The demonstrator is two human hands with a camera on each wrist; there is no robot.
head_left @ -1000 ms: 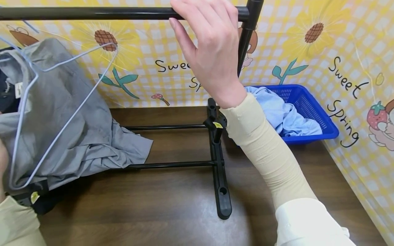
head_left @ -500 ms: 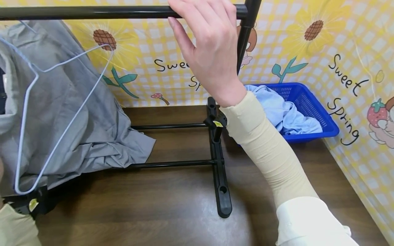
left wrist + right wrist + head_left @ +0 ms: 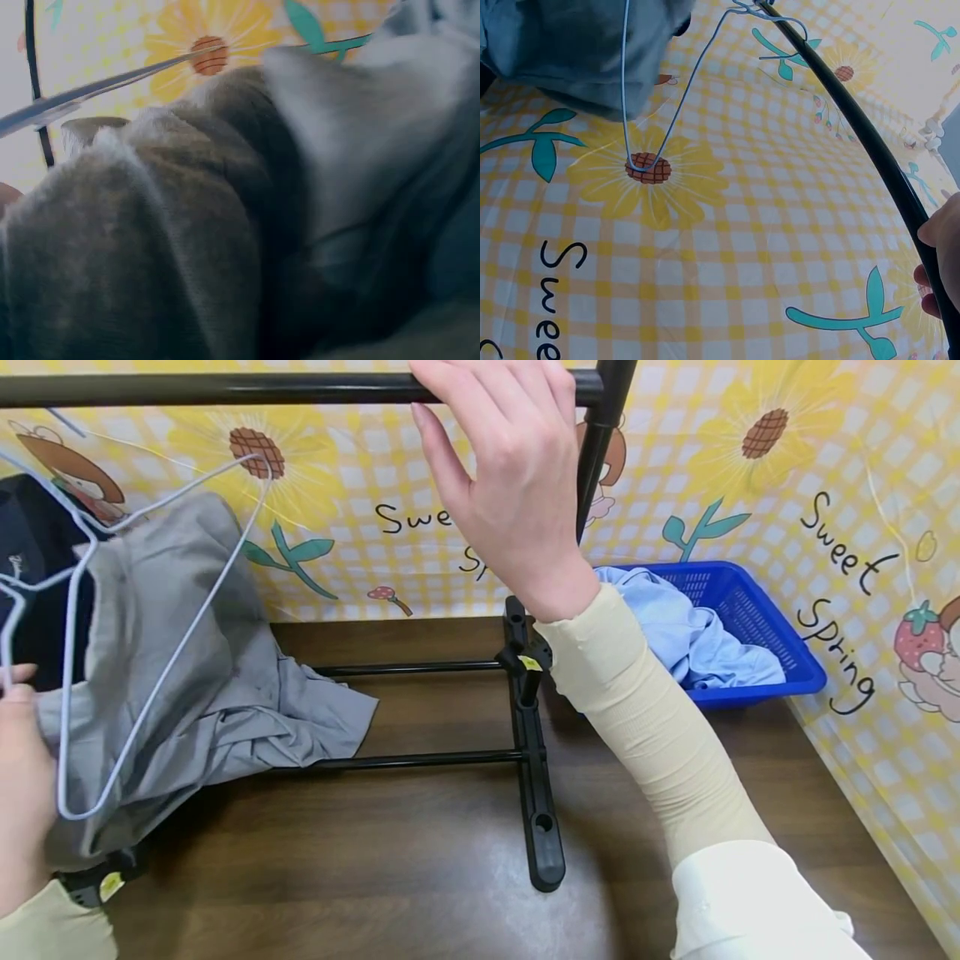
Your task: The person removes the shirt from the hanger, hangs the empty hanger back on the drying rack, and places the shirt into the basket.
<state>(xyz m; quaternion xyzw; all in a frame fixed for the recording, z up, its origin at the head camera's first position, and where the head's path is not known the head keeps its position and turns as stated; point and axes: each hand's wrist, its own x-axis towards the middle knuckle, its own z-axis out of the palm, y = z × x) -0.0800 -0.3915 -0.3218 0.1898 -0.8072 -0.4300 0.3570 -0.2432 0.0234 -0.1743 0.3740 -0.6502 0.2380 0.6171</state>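
My right hand [image 3: 517, 485] grips the black top bar [image 3: 225, 390] of a clothes rack near its right end; in the right wrist view, thumb and fingers curl round it. At the left edge, my left hand [image 3: 22, 785] pinches the wire of a clothes hanger [image 3: 47, 582], partly cut off by the frame. Grey trousers-like cloth [image 3: 202, 635] hangs beside that hand and fills most of the left wrist view. Another pale wire hanger [image 3: 66, 710] hangs in front of the cloth. Behind lies a dark navy garment [image 3: 30, 510] with small white lettering.
A blue basket [image 3: 757, 602] with light blue cloth [image 3: 697, 643] inside stands on the floor at right. The rack's black foot [image 3: 540, 810] and lower rods [image 3: 420, 760] cross the brown floor. A yellow checked sheet covers the walls behind.
My left hand has come further into view from the left edge. The grey cloth's upper part has dropped, uncovering the navy garment and the second hanger. My right hand stays on the bar.
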